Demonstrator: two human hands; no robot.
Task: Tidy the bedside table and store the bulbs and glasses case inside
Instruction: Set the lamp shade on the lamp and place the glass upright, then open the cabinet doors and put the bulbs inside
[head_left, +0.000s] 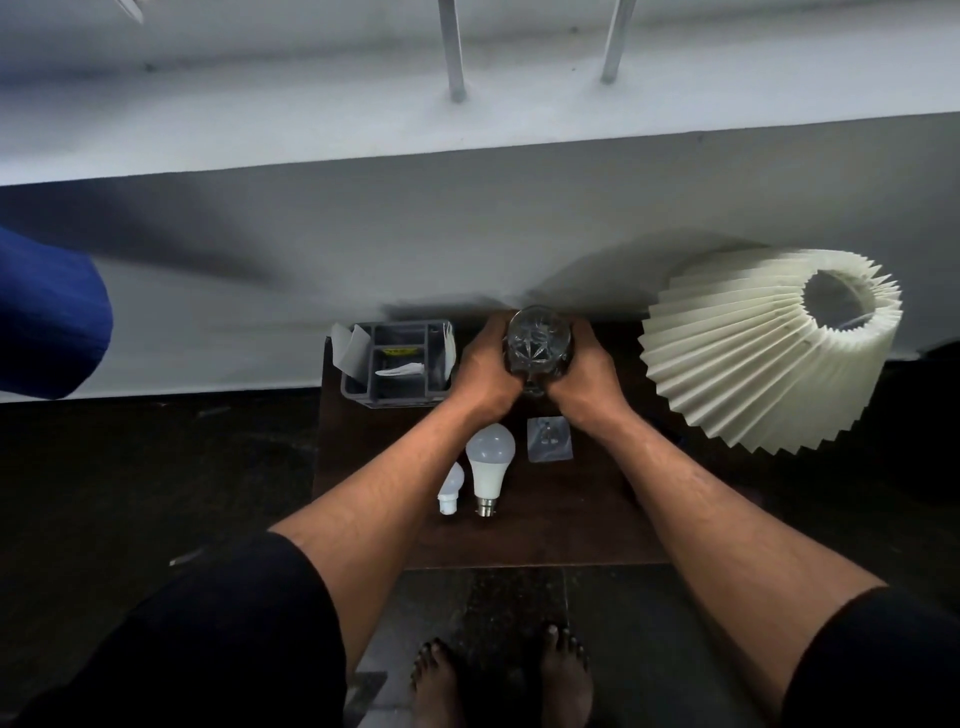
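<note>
A cut-glass tumbler (538, 344) stands at the back of the dark wooden bedside table (571, 519). My left hand (485, 371) and my right hand (584, 371) wrap around it from either side. Nearer to me on the tabletop lie a large white bulb (489, 465) and a small white bulb (451, 488), both with bases pointing toward me. A small clear packet (549, 439) rests right of the large bulb. No glasses case shows.
A grey divided organiser tray (397, 364) with papers sits at the table's back left. A pleated cream lampshade (769, 348) leans at the right. A white wall and ledge rise behind. Blue fabric (47, 312) is at the far left; my bare feet stand below.
</note>
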